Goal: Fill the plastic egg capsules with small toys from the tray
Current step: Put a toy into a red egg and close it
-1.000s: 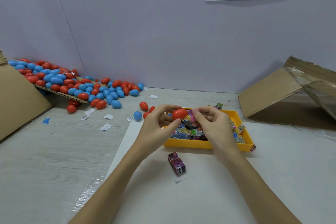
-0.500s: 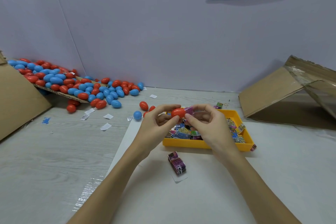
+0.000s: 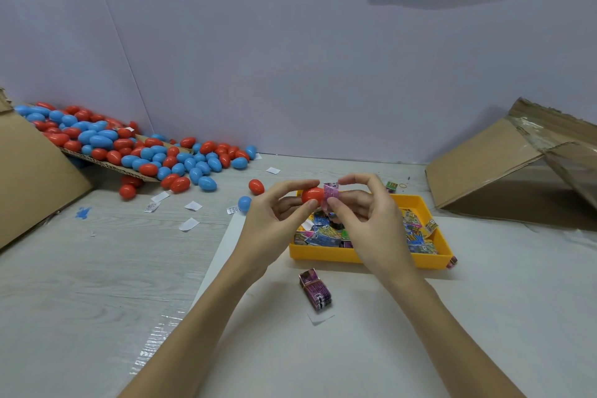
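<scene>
My left hand [image 3: 274,220] pinches a red egg capsule half [image 3: 312,194] above the yellow tray [image 3: 355,256]. My right hand [image 3: 368,220] pinches a small pink toy packet [image 3: 331,193] whose left end meets the capsule's open side. The tray holds several colourful toy packets [image 3: 326,233]. Another purple toy packet [image 3: 316,289] lies on the white sheet in front of the tray. A pile of red and blue egg capsules [image 3: 135,149] spreads at the back left.
Loose red egg [image 3: 256,186] and blue egg [image 3: 244,203] lie left of the tray. Paper slips [image 3: 189,223] are scattered on the wooden table. A cardboard box [image 3: 517,161] stands at the right, cardboard [image 3: 29,178] at the left. A wall closes the back.
Both hands have risen slightly over the tray. The pink packet now sticks out further between capsule and right fingers.
</scene>
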The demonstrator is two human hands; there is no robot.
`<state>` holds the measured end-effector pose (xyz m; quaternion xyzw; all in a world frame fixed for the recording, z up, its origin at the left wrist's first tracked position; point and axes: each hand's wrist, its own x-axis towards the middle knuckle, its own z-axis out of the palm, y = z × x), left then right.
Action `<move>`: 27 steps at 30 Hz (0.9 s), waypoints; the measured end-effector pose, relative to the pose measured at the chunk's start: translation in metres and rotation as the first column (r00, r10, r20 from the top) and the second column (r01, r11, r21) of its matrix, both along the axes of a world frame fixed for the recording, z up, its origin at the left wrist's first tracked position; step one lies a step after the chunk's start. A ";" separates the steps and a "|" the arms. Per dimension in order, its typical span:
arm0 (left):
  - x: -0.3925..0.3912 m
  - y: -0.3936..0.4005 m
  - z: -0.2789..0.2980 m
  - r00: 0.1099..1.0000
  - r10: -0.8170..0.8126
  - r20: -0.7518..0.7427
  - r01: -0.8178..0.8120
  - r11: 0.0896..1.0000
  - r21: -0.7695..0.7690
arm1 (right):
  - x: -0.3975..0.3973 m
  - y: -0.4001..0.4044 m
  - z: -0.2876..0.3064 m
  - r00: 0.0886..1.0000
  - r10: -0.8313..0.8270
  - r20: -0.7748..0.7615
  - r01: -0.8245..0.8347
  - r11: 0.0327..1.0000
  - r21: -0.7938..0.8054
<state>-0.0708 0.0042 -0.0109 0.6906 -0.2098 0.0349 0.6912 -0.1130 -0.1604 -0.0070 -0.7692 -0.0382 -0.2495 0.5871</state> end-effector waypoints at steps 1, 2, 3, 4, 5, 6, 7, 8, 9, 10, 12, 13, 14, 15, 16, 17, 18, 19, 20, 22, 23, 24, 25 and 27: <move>0.000 0.000 0.001 1.000 -0.011 0.006 0.011 1.000 -0.009 | 0.000 0.000 0.001 1.000 0.001 0.007 -0.001 1.000 0.013; -0.001 0.000 0.001 1.000 -0.021 0.016 0.021 1.000 -0.019 | 0.000 -0.001 0.002 1.000 0.010 0.008 -0.010 0.999 0.037; -0.001 0.000 0.002 0.999 -0.031 0.026 0.032 0.999 -0.036 | -0.001 -0.001 0.002 1.000 0.027 0.006 -0.027 0.997 0.069; -0.001 0.000 0.002 0.999 -0.041 0.035 0.043 0.998 -0.054 | -0.001 -0.001 0.003 0.999 0.043 0.001 -0.043 0.994 0.097; -0.001 0.001 0.002 0.998 -0.051 0.046 0.054 0.996 -0.067 | -0.001 -0.002 0.004 0.999 0.053 -0.002 -0.052 0.992 0.111; -0.001 0.001 0.002 0.997 -0.056 0.056 0.060 0.996 -0.070 | -0.001 -0.002 0.004 0.998 0.059 -0.005 -0.058 0.992 0.112; -0.001 0.002 0.002 0.996 -0.056 0.067 0.061 0.996 -0.065 | -0.001 -0.002 0.004 0.998 0.066 -0.010 -0.065 0.992 0.108; -0.001 0.002 0.002 0.996 -0.053 0.076 0.057 0.997 -0.056 | -0.002 -0.001 0.004 0.997 0.074 -0.015 -0.073 0.992 0.100; 0.000 0.002 0.002 0.995 -0.048 0.083 0.052 0.997 -0.048 | -0.002 -0.001 0.004 0.996 0.082 -0.019 -0.079 0.992 0.094; 0.000 0.002 0.003 0.995 -0.044 0.088 0.048 0.998 -0.044 | -0.002 -0.001 0.004 0.996 0.085 -0.020 -0.083 0.992 0.093; 0.000 0.002 0.003 0.995 -0.040 0.096 0.044 0.998 -0.043 | -0.002 -0.001 0.004 0.997 0.081 -0.020 -0.078 0.992 0.100; 0.000 0.002 0.003 0.994 -0.040 0.097 0.044 0.998 -0.042 | -0.001 -0.001 0.003 0.997 0.074 -0.025 -0.071 0.992 0.106; 0.000 0.001 0.002 0.995 -0.040 0.095 0.043 0.998 -0.037 | 0.000 -0.002 0.003 0.997 0.066 -0.033 -0.062 0.992 0.114; 0.000 0.001 0.002 0.995 -0.037 0.092 0.039 0.999 -0.024 | 0.000 -0.002 0.002 0.997 0.062 -0.048 -0.056 0.991 0.126; 0.000 0.001 0.001 0.996 -0.029 0.087 0.030 1.000 -0.006 | 0.000 -0.003 0.001 0.995 0.065 -0.071 -0.054 0.987 0.150; 0.001 0.001 0.000 0.997 -0.019 0.080 0.018 1.000 0.011 | 0.001 -0.003 0.001 0.991 0.081 -0.104 -0.059 0.978 0.198; 0.001 0.000 -0.001 0.998 -0.009 0.068 0.008 1.000 0.016 | 0.001 -0.004 0.000 0.984 0.113 -0.140 -0.070 0.957 0.280; 0.002 0.000 -0.002 0.999 0.003 0.051 -0.003 1.000 0.004 | 0.000 -0.004 0.000 0.971 0.163 -0.174 -0.084 0.917 0.390; 0.002 0.000 -0.002 0.999 0.015 0.032 -0.014 1.000 -0.020 | 0.000 -0.005 0.001 0.954 0.223 -0.200 -0.096 0.861 0.500; 0.003 0.001 0.000 0.999 0.040 0.010 -0.039 0.998 -0.054 | 0.000 -0.008 0.003 0.918 0.323 -0.228 -0.100 0.748 0.656; 0.004 0.001 0.000 0.999 0.050 0.014 -0.050 0.998 -0.043 | 0.000 -0.009 0.004 0.906 0.358 -0.226 -0.099 0.699 0.709; 0.004 0.001 0.000 0.998 0.056 0.020 -0.056 0.998 -0.018 | 0.000 -0.010 0.005 0.899 0.380 -0.219 -0.093 0.653 0.752; 0.004 0.001 -0.001 0.998 0.056 0.027 -0.056 0.998 0.017 | 0.000 -0.010 0.005 0.897 0.388 -0.213 -0.082 0.617 0.783; 0.002 0.000 -0.002 0.999 0.034 0.018 -0.036 0.996 0.080 | 0.001 -0.009 0.006 0.899 0.381 -0.214 -0.059 0.589 0.806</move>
